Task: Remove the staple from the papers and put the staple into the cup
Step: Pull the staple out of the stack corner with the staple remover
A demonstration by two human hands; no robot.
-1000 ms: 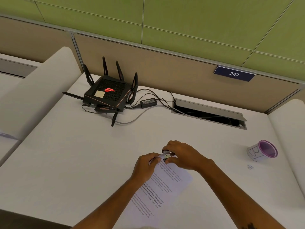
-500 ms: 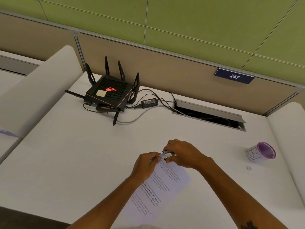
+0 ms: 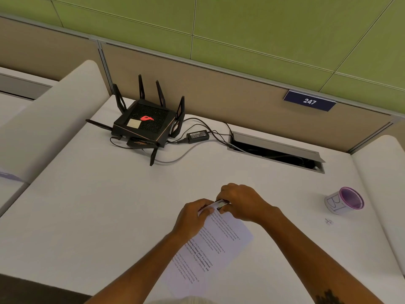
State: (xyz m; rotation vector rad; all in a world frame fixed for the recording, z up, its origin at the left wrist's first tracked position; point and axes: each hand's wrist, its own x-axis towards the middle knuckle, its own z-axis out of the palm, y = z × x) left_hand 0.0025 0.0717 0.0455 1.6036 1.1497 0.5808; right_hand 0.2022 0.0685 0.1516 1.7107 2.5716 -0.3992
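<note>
White matte desk [image 3: 109,216], left hand [image 3: 192,218] pinching papers [image 3: 217,244], right hand [image 3: 243,202] gripping metal staple remover [image 3: 221,204]

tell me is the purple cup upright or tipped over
Tipped: the cup lies on its side on the desk, its purple-rimmed mouth facing sideways.

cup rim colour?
Purple rim on the cup; white side with black marker lettering. Head view, far right.

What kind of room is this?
Probably an office cubicle: a white desk with partition walls, a numbered sign reading 247, and a black router cabled into a desk cable hatch.
</note>
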